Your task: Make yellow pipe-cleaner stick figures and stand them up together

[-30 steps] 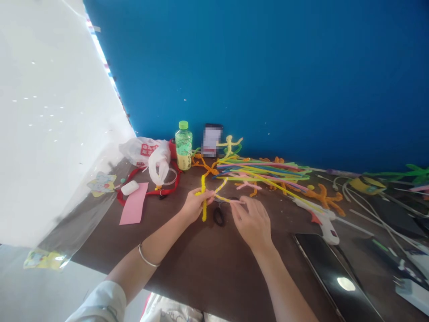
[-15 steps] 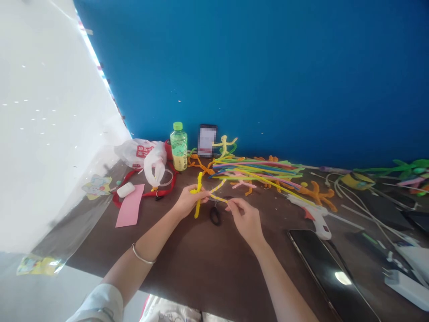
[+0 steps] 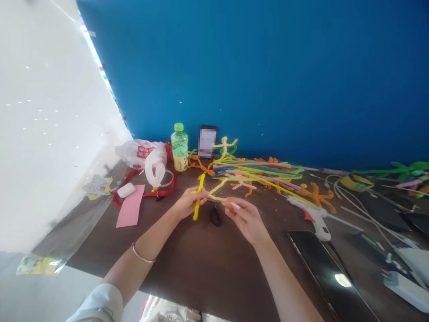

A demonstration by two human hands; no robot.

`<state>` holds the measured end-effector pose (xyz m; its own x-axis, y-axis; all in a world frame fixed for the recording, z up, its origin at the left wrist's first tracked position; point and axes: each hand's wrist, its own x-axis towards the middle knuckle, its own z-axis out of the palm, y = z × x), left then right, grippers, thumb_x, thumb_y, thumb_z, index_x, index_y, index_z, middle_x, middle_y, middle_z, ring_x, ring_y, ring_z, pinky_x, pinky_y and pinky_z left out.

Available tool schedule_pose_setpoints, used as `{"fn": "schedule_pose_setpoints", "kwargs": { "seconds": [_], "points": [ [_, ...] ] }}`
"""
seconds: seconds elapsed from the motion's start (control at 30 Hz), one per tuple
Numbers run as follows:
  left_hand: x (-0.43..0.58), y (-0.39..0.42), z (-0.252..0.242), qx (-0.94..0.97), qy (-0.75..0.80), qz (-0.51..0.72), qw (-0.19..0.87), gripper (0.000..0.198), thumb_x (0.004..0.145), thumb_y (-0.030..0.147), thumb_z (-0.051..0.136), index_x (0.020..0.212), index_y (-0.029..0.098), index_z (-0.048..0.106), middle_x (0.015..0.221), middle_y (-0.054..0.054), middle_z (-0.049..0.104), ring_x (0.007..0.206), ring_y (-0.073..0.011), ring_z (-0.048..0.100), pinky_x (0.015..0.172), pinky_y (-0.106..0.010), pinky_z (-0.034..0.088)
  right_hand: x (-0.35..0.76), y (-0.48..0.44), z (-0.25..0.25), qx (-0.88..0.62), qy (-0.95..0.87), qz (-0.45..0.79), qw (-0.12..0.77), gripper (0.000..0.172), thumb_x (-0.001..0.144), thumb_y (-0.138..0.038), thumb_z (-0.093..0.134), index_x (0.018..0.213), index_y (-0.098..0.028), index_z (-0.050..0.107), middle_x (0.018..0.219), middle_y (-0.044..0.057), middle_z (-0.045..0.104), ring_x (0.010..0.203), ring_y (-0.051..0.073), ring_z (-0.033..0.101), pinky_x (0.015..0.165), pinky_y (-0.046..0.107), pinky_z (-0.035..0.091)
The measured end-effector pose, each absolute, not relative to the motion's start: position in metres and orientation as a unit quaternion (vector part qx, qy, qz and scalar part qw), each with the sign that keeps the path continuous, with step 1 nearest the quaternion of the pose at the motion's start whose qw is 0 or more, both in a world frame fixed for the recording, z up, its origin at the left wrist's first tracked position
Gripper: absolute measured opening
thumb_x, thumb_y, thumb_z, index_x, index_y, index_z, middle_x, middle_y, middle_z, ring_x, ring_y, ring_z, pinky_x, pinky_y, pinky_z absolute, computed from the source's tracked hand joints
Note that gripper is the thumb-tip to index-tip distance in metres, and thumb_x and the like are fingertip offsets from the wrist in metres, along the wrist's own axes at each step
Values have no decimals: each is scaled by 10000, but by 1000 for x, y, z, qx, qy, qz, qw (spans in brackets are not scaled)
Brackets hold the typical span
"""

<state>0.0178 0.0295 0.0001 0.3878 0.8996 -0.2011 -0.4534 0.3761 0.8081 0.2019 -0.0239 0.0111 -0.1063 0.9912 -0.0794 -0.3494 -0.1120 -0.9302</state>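
Observation:
My left hand (image 3: 187,204) pinches a thick yellow pipe cleaner figure (image 3: 197,200) that stands roughly upright above the brown table (image 3: 208,264). A thinner yellow pipe cleaner (image 3: 218,197) runs from that figure to my right hand (image 3: 244,217), whose fingers are closed on its free end. Black scissor handles (image 3: 215,217) lie on the table just below and between both hands. A heap of coloured pipe cleaners (image 3: 258,172) lies behind my hands.
A green-capped bottle (image 3: 179,147), a white plastic bag (image 3: 144,156), a red strap (image 3: 147,190), a pink paper (image 3: 130,210) and a white earbud case (image 3: 126,190) sit at the left. A glue gun (image 3: 313,217), orange figures (image 3: 315,193), a dark tablet (image 3: 331,275) and cables (image 3: 365,210) lie at the right.
Both hands have stayed in much the same place, working the thin yellow pipe cleaner. My right hand has turned a little, palm more upward. The camera view has shifted slightly.

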Motion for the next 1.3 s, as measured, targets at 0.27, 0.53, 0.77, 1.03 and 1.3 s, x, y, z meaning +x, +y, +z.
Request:
{"fn": "schedule_pose_setpoints", "kwargs": {
  "seconds": [0.27, 0.53, 0.77, 1.03, 1.3],
  "points": [
    [19, 30, -2, 307, 343, 436, 773, 178, 581, 164, 726, 642, 96, 573, 614, 7, 544, 486, -14, 502, 483, -93, 429, 198, -25, 13, -464, -462, 513, 554, 239, 688, -341, 658, 881, -200, 662, 823, 52, 700, 693, 179, 657, 669, 338, 541],
    [17, 28, -1, 336, 348, 335, 809, 130, 625, 161, 700, 684, 79, 618, 650, -57, 613, 498, -36, 539, 464, -85, 439, 213, -26, 23, -506, -621, 321, 505, 161, 735, -339, 595, 782, -222, 695, 807, 45, 688, 742, 198, 640, 716, 349, 520],
    [18, 28, 0, 331, 381, 307, 807, 110, 639, 163, 685, 687, 79, 633, 623, -55, 620, 467, -34, 537, 440, -80, 424, 208, -30, 29, -454, -683, 253, 512, 92, 720, -303, 620, 727, -241, 688, 755, 38, 649, 730, 175, 603, 681, 314, 496],
    [17, 29, 2, 357, 407, 237, 807, 154, 614, 193, 702, 694, 75, 644, 589, -50, 620, 435, -27, 513, 391, -81, 385, 207, -34, 35, -403, -639, 413, 508, 53, 687, -259, 648, 672, -223, 683, 692, 37, 660, 678, 171, 602, 623, 305, 499],
    [16, 25, 4, 389, 377, 274, 795, 189, 591, 212, 718, 691, 80, 627, 614, -46, 609, 460, -25, 501, 407, -98, 370, 204, -35, 34, -474, -553, 475, 495, 133, 606, -308, 707, 605, -190, 644, 526, 8, 641, 479, 157, 603, 516, 292, 519]
  ]
}}
